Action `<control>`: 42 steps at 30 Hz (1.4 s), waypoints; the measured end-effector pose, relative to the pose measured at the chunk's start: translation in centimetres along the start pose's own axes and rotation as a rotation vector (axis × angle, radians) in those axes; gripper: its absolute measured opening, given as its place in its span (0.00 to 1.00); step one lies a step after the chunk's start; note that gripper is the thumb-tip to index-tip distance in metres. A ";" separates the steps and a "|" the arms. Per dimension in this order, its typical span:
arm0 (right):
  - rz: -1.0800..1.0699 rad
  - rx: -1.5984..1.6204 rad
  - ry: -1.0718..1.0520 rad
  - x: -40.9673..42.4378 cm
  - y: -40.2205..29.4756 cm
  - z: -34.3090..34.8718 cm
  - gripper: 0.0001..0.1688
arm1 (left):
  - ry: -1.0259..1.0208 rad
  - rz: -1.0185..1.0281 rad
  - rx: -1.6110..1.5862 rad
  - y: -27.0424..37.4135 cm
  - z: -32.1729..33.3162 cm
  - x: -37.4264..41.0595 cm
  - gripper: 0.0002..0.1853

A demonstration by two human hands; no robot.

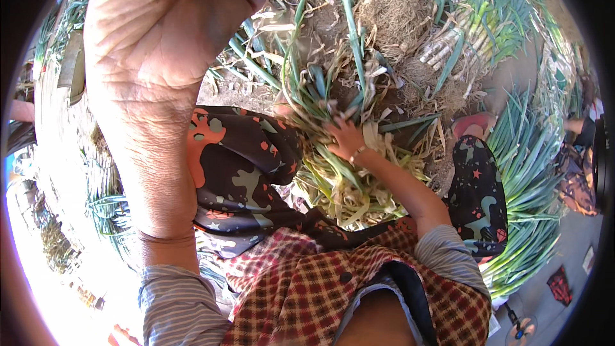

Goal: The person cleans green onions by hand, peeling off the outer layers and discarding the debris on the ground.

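My left hand [158,29] is raised very close to the camera, palm in view. Most of its fingers run past the top edge, so whether it holds something is hidden. Lower down, my right hand [347,138] lies with fingers spread on a heap of loose onion leaves [355,192], green and withered yellow, between my legs. Long green leaves [353,29] stick up just beyond that hand, somewhat blurred. Dry peelings [269,29] litter the soil around them.
Green onion bundles with roots [394,19] lie ahead, and a second bundle [447,50] beside them. A large pile of green onions [523,163] fills the right side. More bundles [103,168] lie left. Another person's patterned clothing [576,178] shows far right, above a small fan [521,330].
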State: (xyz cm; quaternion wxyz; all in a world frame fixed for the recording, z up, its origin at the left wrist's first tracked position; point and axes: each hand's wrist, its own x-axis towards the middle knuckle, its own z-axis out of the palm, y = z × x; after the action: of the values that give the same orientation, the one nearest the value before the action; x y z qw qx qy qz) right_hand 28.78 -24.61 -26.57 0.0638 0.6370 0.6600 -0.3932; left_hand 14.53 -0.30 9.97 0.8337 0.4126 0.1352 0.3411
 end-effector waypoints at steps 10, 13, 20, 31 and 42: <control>-0.115 -0.231 -0.200 2.6 -3.4 -8.8 0.34 | 0.066 0.025 0.008 1.8 -1.1 -3.3 0.20; -0.250 -0.200 0.449 8.9 -7.2 -10.6 0.26 | 0.050 0.000 -0.013 1.0 -2.3 -2.6 0.20; -0.114 -0.479 0.230 18.2 -6.4 -10.3 0.37 | 0.108 0.003 -0.005 2.0 -4.0 -3.8 0.20; 0.485 -0.266 0.171 0.0 10.3 -3.6 0.38 | 0.149 0.095 -0.041 3.2 -2.8 -3.9 0.19; 0.733 -0.051 -0.182 -10.8 8.7 0.1 0.35 | 0.156 0.068 -0.228 1.4 0.8 -2.3 0.13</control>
State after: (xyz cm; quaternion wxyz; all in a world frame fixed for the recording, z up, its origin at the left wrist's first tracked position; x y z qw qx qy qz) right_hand 38.44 -34.28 -24.07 0.2742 0.7916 0.3896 -0.3826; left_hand 12.56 -1.77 11.43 0.8502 0.2917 0.1458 0.4134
